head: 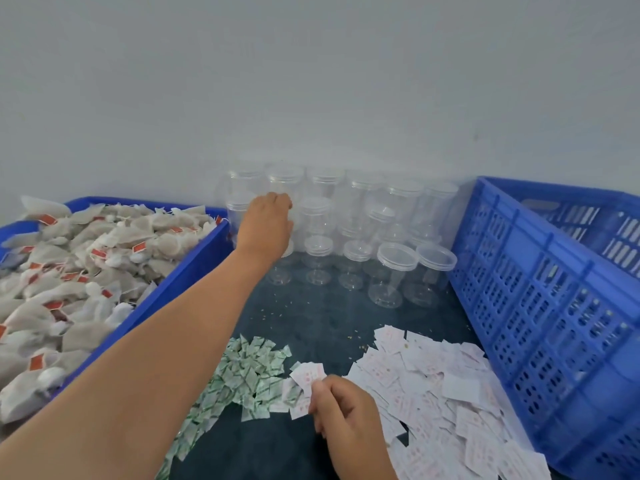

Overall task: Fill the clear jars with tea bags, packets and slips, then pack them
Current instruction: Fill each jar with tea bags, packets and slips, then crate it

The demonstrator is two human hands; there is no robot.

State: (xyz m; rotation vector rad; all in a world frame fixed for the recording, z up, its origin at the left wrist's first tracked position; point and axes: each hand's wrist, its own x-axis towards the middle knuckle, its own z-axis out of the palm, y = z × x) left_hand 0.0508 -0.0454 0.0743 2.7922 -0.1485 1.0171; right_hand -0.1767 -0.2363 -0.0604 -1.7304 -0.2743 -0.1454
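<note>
Tea bags point(86, 271) in blue tray point(187, 271)

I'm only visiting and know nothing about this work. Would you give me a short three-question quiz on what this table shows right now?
1. True or false: the tea bags are heaped in the blue perforated crate on the right.
2. What does the right hand pinch? A) a tea bag B) a paper slip C) a spoon
3. Fill in: the left hand reaches to the clear ___ by the wall.

Key: 1 false, they fill the blue tray on the left; 2 B; 3 jars.
</note>
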